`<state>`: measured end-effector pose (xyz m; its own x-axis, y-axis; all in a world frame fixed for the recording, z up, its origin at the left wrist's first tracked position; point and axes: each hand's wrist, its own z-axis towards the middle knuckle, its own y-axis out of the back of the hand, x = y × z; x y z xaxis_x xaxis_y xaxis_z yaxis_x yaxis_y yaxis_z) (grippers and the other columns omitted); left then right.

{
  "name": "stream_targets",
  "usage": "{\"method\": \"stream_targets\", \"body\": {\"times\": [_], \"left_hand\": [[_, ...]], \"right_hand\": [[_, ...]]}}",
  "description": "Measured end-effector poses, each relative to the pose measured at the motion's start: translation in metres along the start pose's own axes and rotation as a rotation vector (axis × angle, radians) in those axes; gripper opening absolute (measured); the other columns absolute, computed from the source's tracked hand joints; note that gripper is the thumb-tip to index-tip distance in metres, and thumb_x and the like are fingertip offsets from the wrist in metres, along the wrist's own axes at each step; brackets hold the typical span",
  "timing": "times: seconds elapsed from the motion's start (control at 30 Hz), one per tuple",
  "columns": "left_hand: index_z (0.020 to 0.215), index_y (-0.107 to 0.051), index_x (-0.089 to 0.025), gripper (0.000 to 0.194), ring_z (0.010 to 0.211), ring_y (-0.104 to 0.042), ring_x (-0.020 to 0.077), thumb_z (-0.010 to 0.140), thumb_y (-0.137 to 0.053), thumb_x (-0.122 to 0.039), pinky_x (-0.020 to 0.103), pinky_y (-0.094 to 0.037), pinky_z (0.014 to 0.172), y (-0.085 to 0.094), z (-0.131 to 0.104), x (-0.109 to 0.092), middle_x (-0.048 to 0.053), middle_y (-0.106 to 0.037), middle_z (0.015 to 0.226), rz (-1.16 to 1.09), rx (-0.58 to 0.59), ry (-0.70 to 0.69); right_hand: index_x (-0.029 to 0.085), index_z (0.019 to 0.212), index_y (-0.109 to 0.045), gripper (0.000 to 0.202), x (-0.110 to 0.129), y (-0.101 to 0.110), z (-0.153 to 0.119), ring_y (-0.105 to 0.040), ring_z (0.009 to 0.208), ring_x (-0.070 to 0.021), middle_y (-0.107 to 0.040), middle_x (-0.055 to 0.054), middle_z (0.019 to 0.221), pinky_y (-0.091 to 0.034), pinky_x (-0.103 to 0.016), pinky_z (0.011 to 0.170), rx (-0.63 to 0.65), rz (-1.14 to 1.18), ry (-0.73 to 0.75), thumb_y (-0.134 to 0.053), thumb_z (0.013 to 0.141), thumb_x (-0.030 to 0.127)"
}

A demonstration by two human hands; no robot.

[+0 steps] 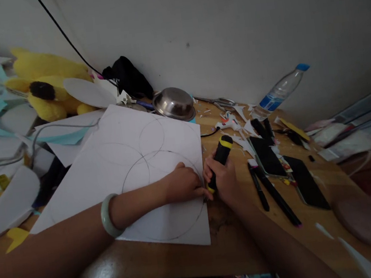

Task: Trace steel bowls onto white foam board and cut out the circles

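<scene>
Head view: the brown wooden table is running across the near side, bearing a large white sheet drawn with thin overlapping circles. Above the sheet's near part, the left forearm is reaching in, wearing a pale green ring-shaped bangle. The left hand is lying on the sheet by its right edge, fingers partly curled; whether they are pinching anything, I cannot tell. Just beside it, the right hand is grasping a black cylindrical tool with yellow bands, which is tilting with its upper end to the right. Right of that hand, two slim black markers are lying near two dark-screened phones (white scraps are littering this side). Farther off, a white glue gun is resting on the table. At the far side, a yellow plush toy is sitting left, a shiny metal bowl is occupying the middle, and a clear blue-capped plastic bottle is leaning right.
</scene>
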<state>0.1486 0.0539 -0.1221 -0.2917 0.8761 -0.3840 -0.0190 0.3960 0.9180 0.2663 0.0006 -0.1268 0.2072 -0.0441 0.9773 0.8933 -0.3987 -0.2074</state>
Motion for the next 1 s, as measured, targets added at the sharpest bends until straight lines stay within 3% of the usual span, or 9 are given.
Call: {"method": "stream_targets", "body": {"times": [0.13,0.23,0.37,0.5,0.67,0.9,1.0], "left_hand": [[0.058,-0.06,-0.015,0.038,0.075,-0.058,0.0165,0.079,-0.062,-0.047,0.03,-0.027,0.072,0.009,0.0,0.008,0.0,-0.067,0.068,-0.062,0.084,-0.1],[0.055,-0.057,-0.014,0.034,0.077,-0.058,0.0165,0.072,-0.071,-0.04,0.029,-0.029,0.07,0.015,-0.003,0.009,0.0,-0.066,0.069,-0.042,0.119,-0.129],[0.056,-0.062,-0.014,0.037,0.071,-0.058,0.0186,0.075,-0.066,-0.046,0.031,-0.031,0.069,0.013,-0.007,0.004,0.004,-0.067,0.065,0.05,0.119,-0.034],[0.053,-0.062,-0.014,0.042,0.062,-0.057,0.0187,0.079,-0.061,-0.048,0.032,-0.032,0.065,0.006,-0.011,0.002,0.005,-0.065,0.059,0.076,0.101,0.017],[0.055,-0.063,-0.016,0.039,0.061,-0.057,0.0172,0.078,-0.063,-0.046,0.03,-0.031,0.062,0.007,-0.013,0.003,0.003,-0.066,0.059,0.065,0.077,-0.001],[0.054,-0.063,-0.015,0.038,0.061,-0.056,0.0169,0.078,-0.063,-0.045,0.029,-0.03,0.06,0.01,-0.012,0.001,0.004,-0.066,0.06,0.061,0.102,-0.005],[0.057,-0.064,-0.015,0.038,0.063,-0.057,0.0178,0.079,-0.062,-0.046,0.029,-0.031,0.061,0.011,-0.012,0.001,0.005,-0.067,0.064,0.068,0.124,-0.004]], "right_hand": [[0.023,0.075,-0.037,0.023,0.001,0.001,-0.001,-0.037,0.033,-0.0076,-0.042,0.012,0.041,-0.03,-0.02,0.037,0.054,-0.011,0.012,-0.059,0.069,0.024],[0.023,0.076,-0.039,0.025,0.003,0.0,-0.001,-0.04,0.035,-0.0084,-0.045,0.011,0.042,-0.034,-0.021,0.039,0.019,-0.021,-0.041,-0.062,0.065,0.023],[0.022,0.072,-0.038,0.027,0.006,-0.004,0.002,-0.039,0.035,-0.0077,-0.043,0.011,0.042,-0.032,-0.02,0.036,-0.117,0.051,-0.128,-0.06,0.056,0.019],[0.023,0.07,-0.036,0.023,0.005,-0.01,0.003,-0.032,0.031,-0.0066,-0.037,0.013,0.037,-0.025,-0.018,0.031,-0.201,0.07,-0.068,-0.053,0.056,0.019],[0.023,0.068,-0.037,0.016,0.005,-0.017,0.005,-0.03,0.029,-0.0067,-0.034,0.012,0.036,-0.025,-0.018,0.029,-0.168,-0.105,0.015,-0.048,0.057,0.019],[0.023,0.065,-0.036,0.014,0.005,-0.019,0.008,-0.03,0.029,-0.0062,-0.034,0.012,0.036,-0.024,-0.018,0.028,-0.104,-0.109,-0.015,-0.046,0.055,0.019],[0.023,0.065,-0.036,0.015,0.005,-0.017,0.016,-0.029,0.028,-0.0061,-0.034,0.013,0.036,-0.023,-0.018,0.028,-0.145,-0.083,0.01,-0.047,0.056,0.02]]}}
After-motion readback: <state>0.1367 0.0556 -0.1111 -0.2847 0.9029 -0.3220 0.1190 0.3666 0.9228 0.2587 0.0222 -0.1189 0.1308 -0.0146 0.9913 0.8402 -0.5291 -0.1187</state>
